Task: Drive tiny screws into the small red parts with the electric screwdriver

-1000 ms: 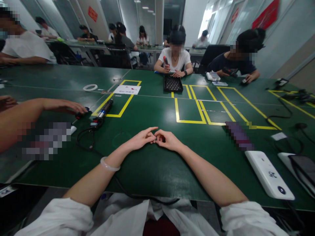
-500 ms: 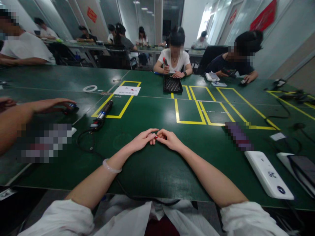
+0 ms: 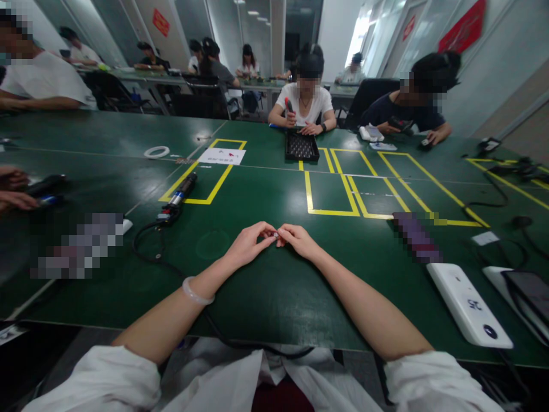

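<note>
My left hand point(image 3: 251, 243) and my right hand point(image 3: 298, 240) meet above the green table point(image 3: 266, 303), their fingertips almost touching. Between them is a tiny pale piece point(image 3: 276, 235), too small to name. Both hands are closed in a pinch around it, and fingers partly cover it. A pale bracelet point(image 3: 197, 292) circles my left wrist. Left of my hands lies a black cylindrical tool point(image 3: 178, 194) with a silver and blue band and a black cable.
A purple phone point(image 3: 416, 237) and a white power bank point(image 3: 469, 306) lie at right. Yellow tape outlines point(image 3: 334, 213) mark the table. A paper sheet point(image 3: 223, 156) and white ring point(image 3: 156, 152) lie farther off. Across sits a person with a black tray point(image 3: 302, 147). A neighbour's hand point(image 3: 19, 200) is at left.
My fingers have shifted slightly; red showed between them before, and a pale piece shows now. The neighbour's hand at left has drawn back leftward with a dark tool.
</note>
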A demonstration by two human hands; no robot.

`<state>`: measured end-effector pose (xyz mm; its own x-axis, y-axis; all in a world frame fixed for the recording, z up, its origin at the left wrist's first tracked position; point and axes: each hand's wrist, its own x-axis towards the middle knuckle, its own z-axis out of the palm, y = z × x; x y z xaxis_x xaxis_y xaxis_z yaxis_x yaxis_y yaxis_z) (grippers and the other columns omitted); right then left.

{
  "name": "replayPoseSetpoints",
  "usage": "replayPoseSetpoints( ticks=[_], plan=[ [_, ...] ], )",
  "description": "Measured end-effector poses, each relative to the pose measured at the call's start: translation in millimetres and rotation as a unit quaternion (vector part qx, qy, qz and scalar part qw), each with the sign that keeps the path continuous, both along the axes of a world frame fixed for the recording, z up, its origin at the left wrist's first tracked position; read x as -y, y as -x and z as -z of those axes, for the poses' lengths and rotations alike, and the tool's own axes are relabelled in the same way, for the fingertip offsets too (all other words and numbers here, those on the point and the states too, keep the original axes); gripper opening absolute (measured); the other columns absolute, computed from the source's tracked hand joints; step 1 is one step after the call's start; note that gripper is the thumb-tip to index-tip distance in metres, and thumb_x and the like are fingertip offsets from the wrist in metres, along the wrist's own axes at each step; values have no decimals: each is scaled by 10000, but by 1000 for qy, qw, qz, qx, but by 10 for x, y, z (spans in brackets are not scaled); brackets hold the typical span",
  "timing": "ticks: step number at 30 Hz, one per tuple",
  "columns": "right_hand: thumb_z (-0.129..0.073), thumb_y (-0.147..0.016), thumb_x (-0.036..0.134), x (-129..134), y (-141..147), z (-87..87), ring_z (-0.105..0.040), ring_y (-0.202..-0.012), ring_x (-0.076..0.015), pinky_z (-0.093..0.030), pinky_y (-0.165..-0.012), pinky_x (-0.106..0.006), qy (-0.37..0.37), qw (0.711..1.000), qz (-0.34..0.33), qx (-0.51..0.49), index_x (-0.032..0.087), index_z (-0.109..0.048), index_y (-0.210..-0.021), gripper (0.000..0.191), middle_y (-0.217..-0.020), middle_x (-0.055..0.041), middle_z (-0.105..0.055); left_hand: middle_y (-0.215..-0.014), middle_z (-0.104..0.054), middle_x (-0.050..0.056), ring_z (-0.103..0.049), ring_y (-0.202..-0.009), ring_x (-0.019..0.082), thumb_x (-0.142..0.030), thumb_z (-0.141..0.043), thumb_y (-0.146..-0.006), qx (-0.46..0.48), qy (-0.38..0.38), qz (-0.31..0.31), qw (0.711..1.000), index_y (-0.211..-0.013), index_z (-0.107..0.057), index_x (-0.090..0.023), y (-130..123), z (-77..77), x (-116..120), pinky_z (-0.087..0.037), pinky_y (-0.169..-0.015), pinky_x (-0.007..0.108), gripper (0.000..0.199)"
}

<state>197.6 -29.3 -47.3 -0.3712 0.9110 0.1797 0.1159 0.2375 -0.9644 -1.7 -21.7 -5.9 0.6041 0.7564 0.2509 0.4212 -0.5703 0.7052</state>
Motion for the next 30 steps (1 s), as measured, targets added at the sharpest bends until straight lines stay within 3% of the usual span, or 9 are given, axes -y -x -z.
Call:
replayPoseSetpoints(
  ticks=[3, 6, 16, 21, 25, 28, 30],
  plan=[
    [-597, -864, 488, 8, 7, 0, -565, -639, -116, -459, -643, -252, 17, 999, 8, -33, 174, -559, -939, 325, -720, 9, -622, -933, -667, 35, -624, -873, 173, -393, -515, -925, -2, -5, -17, 1000, -1003, -625, -184, 10, 2, -12, -481, -795, 295, 250],
    [-697, -784, 436, 7, 9, 14, -532, -606, -100, -415, -574, -223, 22, 999, 18, -45, 192, -526, -1036, 390, -743, 29, -593, -951, -672, 41, -630, -877, 177, -410, -512, -923, -7, -2, -34, 999, -1015, -631, -188, 32, 15, -39, -482, -793, 296, 268],
    [-672, -809, 388, -4, 8, 57, -516, -639, -100, -425, -615, -235, -8, 999, 22, -24, 187, -557, -947, 270, -779, 16, -582, -923, -679, 30, -623, -829, 167, -441, -514, -917, -15, 17, -10, 1000, -975, -648, -182, 53, 51, -51, -470, -750, 275, 298],
    [-686, -794, 379, 3, -1, 37, -500, -622, -100, -416, -606, -237, -1, 999, 26, -21, 188, -554, -921, 265, -742, 25, -568, -1002, -672, 42, -621, -901, 183, -428, -391, -968, -36, -10, -15, 999, -1123, -620, -202, 116, 14, -131, -471, -820, 302, 357],
    [-693, -780, 382, 1, -9, 30, -494, -614, -95, -413, -605, -234, 11, 999, 32, -26, 185, -552, -926, 282, -748, 29, -564, -1171, -608, 80, -575, -1073, 225, -433, -393, -957, -77, -131, -146, 978, -1238, -567, -206, 467, -59, -425, -449, -943, 365, 401],
    [-688, -784, 378, -3, -11, 24, -498, -628, -96, -415, -613, -233, 12, 999, 28, -10, 179, -559, -925, 276, -752, 26, -566, -1338, -507, 134, -465, -1246, 299, -424, -462, -920, -140, -204, -309, 918, -1287, -526, -157, 966, -93, -690, -385, -1041, 443, 458],
    [-685, -789, 366, -4, -11, 21, -499, -633, -95, -416, -617, -232, 10, 1000, 25, -3, 176, -562, -927, 265, -755, 24, -569, -1411, -440, 169, -435, -1269, 369, -436, -523, -885, -200, -182, -423, 865, -1339, -470, -127, 1331, -86, -816, -390, -1023, 513, 552]
  ],
)
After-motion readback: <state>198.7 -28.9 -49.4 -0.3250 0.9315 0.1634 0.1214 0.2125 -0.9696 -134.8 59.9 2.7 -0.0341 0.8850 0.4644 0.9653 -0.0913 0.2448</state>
